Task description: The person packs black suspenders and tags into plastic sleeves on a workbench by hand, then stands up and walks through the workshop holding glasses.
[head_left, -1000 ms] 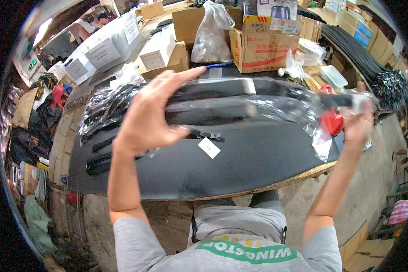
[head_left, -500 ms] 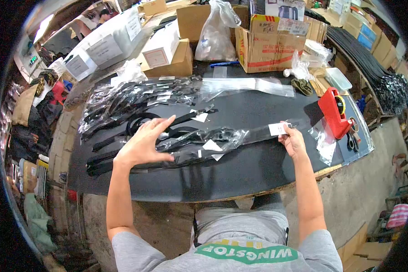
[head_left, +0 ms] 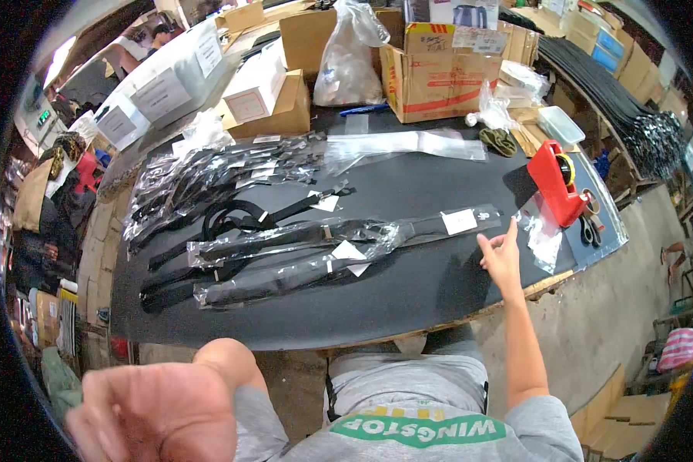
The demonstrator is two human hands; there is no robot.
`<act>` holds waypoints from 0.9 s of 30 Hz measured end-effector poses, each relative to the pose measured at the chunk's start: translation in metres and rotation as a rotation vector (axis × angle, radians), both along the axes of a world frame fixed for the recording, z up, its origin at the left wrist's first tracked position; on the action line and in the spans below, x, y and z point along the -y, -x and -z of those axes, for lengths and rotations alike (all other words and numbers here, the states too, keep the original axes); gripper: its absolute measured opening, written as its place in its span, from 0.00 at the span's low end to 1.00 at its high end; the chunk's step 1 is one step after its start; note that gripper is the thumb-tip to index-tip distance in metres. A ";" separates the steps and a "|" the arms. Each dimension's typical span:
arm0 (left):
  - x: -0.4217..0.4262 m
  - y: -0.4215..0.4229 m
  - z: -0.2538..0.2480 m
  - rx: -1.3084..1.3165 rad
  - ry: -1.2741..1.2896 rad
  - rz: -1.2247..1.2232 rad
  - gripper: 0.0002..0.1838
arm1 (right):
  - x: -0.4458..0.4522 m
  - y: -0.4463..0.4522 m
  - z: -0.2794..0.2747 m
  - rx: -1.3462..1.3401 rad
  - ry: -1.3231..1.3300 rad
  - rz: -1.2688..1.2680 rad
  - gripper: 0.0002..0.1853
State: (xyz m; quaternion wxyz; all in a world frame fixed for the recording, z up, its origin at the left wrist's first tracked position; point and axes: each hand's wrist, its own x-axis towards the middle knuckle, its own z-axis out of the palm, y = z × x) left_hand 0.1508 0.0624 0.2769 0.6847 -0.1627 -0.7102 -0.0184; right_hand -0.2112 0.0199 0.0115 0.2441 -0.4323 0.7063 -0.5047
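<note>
My right hand (head_left: 502,260) hovers over the table's right part with thumb and forefinger apart, holding nothing. Just left of it lies a black strap in a clear plastic bag (head_left: 420,232) with a white label (head_left: 459,222). Close to the camera at the lower left, my left hand (head_left: 158,412) is raised off the table and blurred; its fingers are mostly hidden. Other bagged black straps (head_left: 262,289) lie toward the table's front, with a white tag (head_left: 349,257) on top. Behind them is a loose black strap (head_left: 235,219) with a looped middle.
Several bagged straps (head_left: 215,169) are piled at the back left, beside flat clear bags (head_left: 408,146). A red tape dispenser (head_left: 553,183) and black-handled scissors (head_left: 590,229) lie at the right. Cardboard boxes (head_left: 446,81) and a filled plastic bag (head_left: 349,65) line the back.
My left hand has moved from above the straps back toward the camera. The right hand has let go of the bag's labelled end, and the bagged straps now lie flat on the table.
</note>
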 end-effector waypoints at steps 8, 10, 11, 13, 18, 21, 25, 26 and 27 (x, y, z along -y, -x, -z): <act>0.028 0.071 -0.017 0.091 0.326 0.594 0.25 | -0.122 0.010 0.017 -0.625 0.311 0.183 0.27; 0.031 0.082 -0.022 0.049 0.477 0.859 0.24 | -0.167 0.019 0.042 -0.630 0.189 0.238 0.23; 0.028 0.078 -0.022 0.038 0.532 0.948 0.24 | -0.190 0.017 0.056 -0.473 0.140 0.286 0.20; 0.007 0.033 -0.008 0.179 0.192 0.100 0.18 | -0.245 0.013 0.098 -0.407 -0.020 0.373 0.14; 0.000 0.067 0.004 -0.071 -0.088 0.656 0.07 | -0.386 -0.025 0.190 0.673 -0.885 0.528 0.28; 0.012 0.089 0.007 0.026 -0.086 0.298 0.11 | -0.417 -0.070 0.194 0.560 -0.766 0.195 0.27; 0.043 0.121 0.023 0.035 -0.168 0.235 0.09 | -0.452 -0.109 0.242 1.032 -0.669 0.230 0.22; 0.052 0.131 0.028 0.084 -0.185 0.201 0.09 | -0.454 -0.112 0.241 1.081 -0.690 0.222 0.22; 0.058 0.140 0.037 0.072 -0.283 0.244 0.07 | -0.455 -0.112 0.240 1.116 -0.715 0.214 0.22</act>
